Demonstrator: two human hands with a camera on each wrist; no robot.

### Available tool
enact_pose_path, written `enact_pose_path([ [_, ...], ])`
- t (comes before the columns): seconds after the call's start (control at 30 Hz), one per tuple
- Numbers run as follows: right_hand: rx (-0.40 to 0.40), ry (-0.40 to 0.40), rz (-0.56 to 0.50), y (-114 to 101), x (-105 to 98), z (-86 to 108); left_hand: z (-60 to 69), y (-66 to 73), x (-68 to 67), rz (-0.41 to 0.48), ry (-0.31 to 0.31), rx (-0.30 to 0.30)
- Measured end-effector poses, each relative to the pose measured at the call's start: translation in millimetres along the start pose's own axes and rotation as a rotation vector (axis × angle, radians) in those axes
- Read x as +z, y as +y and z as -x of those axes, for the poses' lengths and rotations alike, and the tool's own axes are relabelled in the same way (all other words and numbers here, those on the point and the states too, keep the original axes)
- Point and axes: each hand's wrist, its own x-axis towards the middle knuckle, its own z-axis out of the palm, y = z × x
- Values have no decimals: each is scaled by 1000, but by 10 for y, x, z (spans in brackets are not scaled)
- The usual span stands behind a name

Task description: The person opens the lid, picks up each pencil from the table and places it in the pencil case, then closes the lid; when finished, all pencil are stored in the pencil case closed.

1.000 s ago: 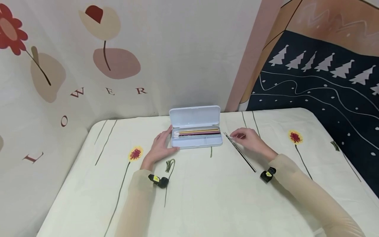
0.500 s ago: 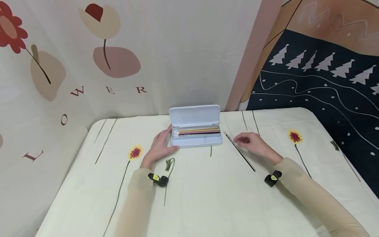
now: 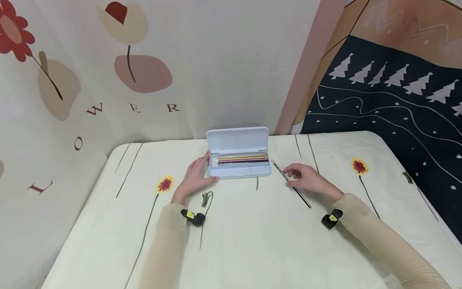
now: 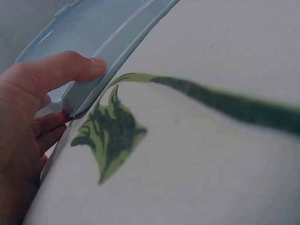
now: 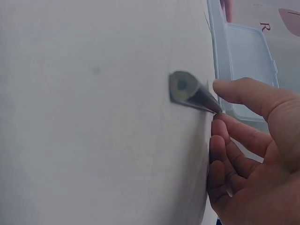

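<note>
A pale blue pencil case [image 3: 231, 172] stands with its lid raised against the wall, several pencils [image 3: 242, 160] lying in its back compartment. Its left end is held by my left hand [image 3: 195, 178], thumb along the front wall and fingers round the side; the left wrist view shows the thumb [image 4: 77, 68] on the case. Right of the case, a dark striped pencil [image 3: 301, 196] lies slantwise on the cloth, its flat end [image 5: 183, 86] facing the right wrist camera. My right hand [image 3: 306, 178] is at this pencil, thumb and forefinger apart on either side of it, the other fingers loosely bent.
A white cloth with printed flowers [image 3: 165, 185] covers the table. Behind the case hangs a pale printed curtain [image 3: 223, 72]; a dark cloth with white trees [image 3: 382, 104] hangs at the right. The case's front compartment [image 3: 231, 171] has a small divider.
My right hand has drawn back slightly from the pencil's far end toward its middle, the thumb now coming to its near side. The left hand stays on the case.
</note>
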Motion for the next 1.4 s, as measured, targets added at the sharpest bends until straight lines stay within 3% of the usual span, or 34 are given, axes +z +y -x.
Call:
enact_pose_path([
  [0.3, -14, 6, 9, -15, 2, -2, -4, 6, -9, 4, 0, 1],
  [0.6, 10, 70, 32, -2, -14, 11, 3, 6, -6, 9, 0, 0],
  [1.0, 65, 117, 23, 30, -131, 39, -9, 2, 4, -10, 1, 6],
  [1.4, 66, 153, -22, 12, -195, 45, 3, 30, -6, 1, -2, -7],
])
